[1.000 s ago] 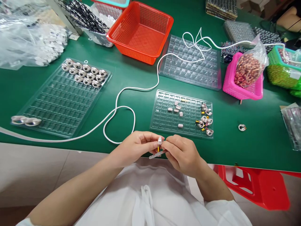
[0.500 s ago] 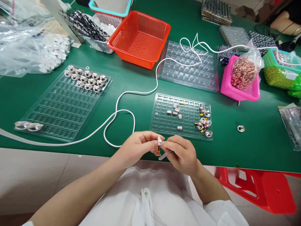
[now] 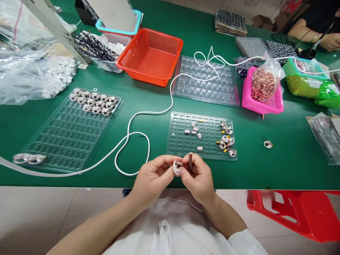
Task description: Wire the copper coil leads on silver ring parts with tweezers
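Between the fingertips of my left hand [image 3: 152,177] is a small pearly, C-shaped earbud shell [image 3: 176,168], its open side turned to the right. My right hand [image 3: 200,180] pinches the shell's right side with thumb and finger. Slim tweezers [image 3: 190,161] stand nearly upright, tucked in the right hand's fingers; their lower part is hidden. Just beyond the hands lies a clear compartment tray [image 3: 177,146]. Small pale pink blocks [image 3: 199,148] lie loose on it, and several shells with yellow tabs [image 3: 224,144] crowd its right end.
At left, another clear tray [image 3: 66,136] bears silvery shells [image 3: 91,102]. A white cable [image 3: 148,113] winds across the green table [image 3: 252,170]. Behind stand a red basket [image 3: 151,76] and a pink basket [image 3: 248,101]. One shell [image 3: 268,144] lies alone at right. A co-worker's arm [image 3: 302,31] shows top right.
The shell has turned so that its open C shape faces up. The tweezers have swung from lying low and slanted to upright in my right hand. The camera view has shifted.
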`<state>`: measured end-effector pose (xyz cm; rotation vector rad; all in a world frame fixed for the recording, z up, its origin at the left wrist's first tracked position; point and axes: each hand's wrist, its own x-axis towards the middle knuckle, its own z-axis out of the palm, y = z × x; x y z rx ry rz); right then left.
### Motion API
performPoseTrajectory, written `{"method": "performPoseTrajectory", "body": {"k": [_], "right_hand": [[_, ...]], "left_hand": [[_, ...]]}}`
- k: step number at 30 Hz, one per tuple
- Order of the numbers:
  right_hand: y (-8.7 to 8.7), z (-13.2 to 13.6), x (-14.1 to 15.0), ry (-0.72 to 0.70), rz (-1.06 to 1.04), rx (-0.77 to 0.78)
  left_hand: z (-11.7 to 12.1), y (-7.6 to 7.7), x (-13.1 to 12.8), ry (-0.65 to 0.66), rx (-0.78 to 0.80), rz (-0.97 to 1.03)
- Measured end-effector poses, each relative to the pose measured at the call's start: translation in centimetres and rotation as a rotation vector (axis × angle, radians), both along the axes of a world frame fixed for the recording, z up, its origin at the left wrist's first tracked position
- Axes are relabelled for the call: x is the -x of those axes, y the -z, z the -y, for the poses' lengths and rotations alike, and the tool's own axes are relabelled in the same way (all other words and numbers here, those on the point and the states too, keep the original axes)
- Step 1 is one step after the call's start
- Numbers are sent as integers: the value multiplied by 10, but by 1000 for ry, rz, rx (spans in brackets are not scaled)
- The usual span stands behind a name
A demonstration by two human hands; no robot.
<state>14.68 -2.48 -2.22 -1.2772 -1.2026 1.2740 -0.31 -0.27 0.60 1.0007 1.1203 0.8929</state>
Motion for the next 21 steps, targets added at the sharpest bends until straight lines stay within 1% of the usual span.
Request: {"method": "performPoseTrajectory", "body": {"k": [5, 9, 11, 15, 21], "right_hand": [[-1, -2, 3, 40, 3, 15], [-4, -5, 5, 77, -15, -10], [-4, -5, 4, 70, -31, -5], [-3, -5, 3, 45, -53, 8], [-2, -6, 4, 46, -38, -29]], "left_hand": [[7, 4, 2, -9, -198, -132], [6, 3, 7, 69, -316, -226], [4, 3, 9, 96, -342, -235], [4, 2, 11, 100, -363, -237], [6, 1, 9, 103, -397, -242]]}}
